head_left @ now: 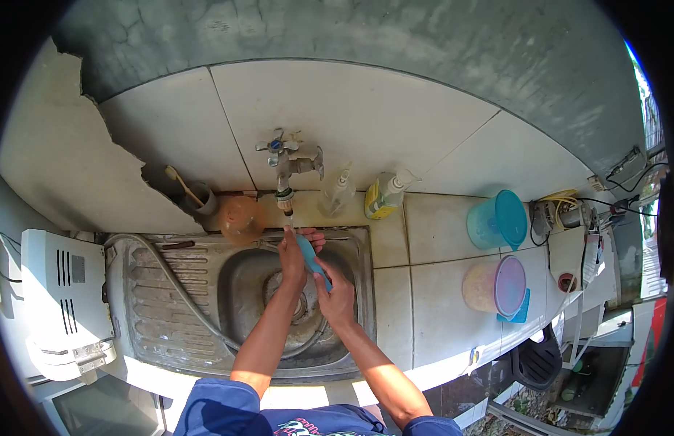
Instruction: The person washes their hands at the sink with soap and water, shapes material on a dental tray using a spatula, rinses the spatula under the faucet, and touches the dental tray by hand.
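A long blue utensil (308,253), broad at its upper end and narrower below, is between my hands over the steel sink (235,291). Its exact kind is hard to make out. My right hand (338,296) is closed round the lower, narrow end. Against the broad part lies my left hand (292,254), its fingertips showing on the far side. Directly above them is the wall tap (285,178), and a thin stream seems to come from its spout. My fingers partly cover the utensil.
A grey hose (170,269) crosses the ribbed drainboard (163,312) into the basin. Behind the sink stand an orange bowl (242,219), a clear bottle (338,192) and a yellow-labelled pump bottle (384,196). Two lidded tubs, turquoise (489,221) and pink-lidded (489,285), occupy the right counter.
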### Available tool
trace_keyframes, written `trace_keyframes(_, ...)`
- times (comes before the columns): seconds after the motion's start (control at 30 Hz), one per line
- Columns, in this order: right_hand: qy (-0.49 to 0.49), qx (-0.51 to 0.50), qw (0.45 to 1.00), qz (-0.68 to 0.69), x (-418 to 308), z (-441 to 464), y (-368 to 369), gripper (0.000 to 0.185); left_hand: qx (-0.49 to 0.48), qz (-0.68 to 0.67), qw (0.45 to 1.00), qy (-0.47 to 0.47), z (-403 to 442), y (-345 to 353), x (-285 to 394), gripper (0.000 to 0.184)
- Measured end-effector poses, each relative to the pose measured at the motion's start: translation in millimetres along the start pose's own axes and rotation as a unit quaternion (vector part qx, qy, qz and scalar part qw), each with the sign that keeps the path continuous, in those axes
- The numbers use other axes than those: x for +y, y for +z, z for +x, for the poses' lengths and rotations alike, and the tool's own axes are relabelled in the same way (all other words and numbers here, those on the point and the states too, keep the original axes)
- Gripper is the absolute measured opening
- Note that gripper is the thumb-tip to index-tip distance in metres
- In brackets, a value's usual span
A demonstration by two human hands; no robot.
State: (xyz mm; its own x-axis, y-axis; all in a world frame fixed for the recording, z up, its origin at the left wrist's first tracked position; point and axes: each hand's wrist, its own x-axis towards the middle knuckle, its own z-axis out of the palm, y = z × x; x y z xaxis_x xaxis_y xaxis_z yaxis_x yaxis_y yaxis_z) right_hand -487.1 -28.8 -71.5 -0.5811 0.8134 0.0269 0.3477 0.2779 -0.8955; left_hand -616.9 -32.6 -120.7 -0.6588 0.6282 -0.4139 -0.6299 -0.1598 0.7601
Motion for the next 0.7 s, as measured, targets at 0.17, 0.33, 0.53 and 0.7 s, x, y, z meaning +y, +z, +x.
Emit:
trace_keyframes(0.17, 0.088, -0.032, 0.996, 0.012, 2, 6, 4, 0.029, 0.086, -0.048, 0.989, 0.112, -25, 41, 11, 0.035)
trace_keyframes(0.33, 0.128, -0.104, 0.982, 0.088, -7, 30, 13, 0.022, -0.022, 0.025, 0.999, -0.040, 27, 10, 31, 0.029)
trace_keyframes(0.53, 0.024, -0.066, 0.985, 0.156, -10, 88, 39, 0.026, -0.021, 0.160, 0.971, 0.178, 6, 18, 30, 0.043)
trace_keyframes(0.7, -0.013, -0.191, 0.971, 0.142, -2, 130, 59, 0.023, 0.161, 0.021, 0.972, 0.168, -31, 35, 12, 0.046)
